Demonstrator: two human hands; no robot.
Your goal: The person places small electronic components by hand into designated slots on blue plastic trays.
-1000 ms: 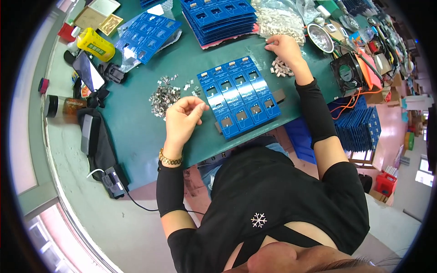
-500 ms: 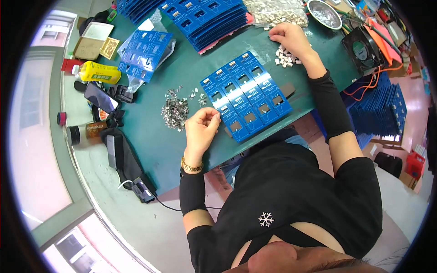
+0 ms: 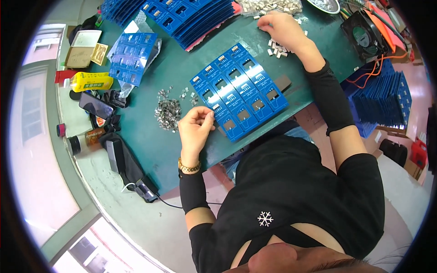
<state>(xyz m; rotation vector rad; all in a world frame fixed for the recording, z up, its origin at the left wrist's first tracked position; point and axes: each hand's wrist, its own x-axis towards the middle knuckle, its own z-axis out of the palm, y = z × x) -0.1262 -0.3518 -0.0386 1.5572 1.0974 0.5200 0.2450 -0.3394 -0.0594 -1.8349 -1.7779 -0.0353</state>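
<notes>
Clearly, my left hand (image 3: 195, 132) pinches a tiny metal clip, light and slippery, at the blue panel's (image 3: 239, 91) seven o'clock; right hand (image 3: 283, 28) fingers press into loose clips (image 3: 277, 48) at one o'clock.

A blue panel (image 3: 239, 91) of small circuit boards lies flat on the green table (image 3: 177, 73), set at a slant, two rows of boards each with a square cut-out and pale contacts. Its near-left corner touches the left hand (image 3: 195, 132), whose fingers (image 3: 207, 119) are pinched together there. A heap of small metal clips (image 3: 167, 111) lies just left of it, and a looser scatter of clips (image 3: 278, 48) lies at its far-right end, under the right hand (image 3: 284, 29).
</notes>
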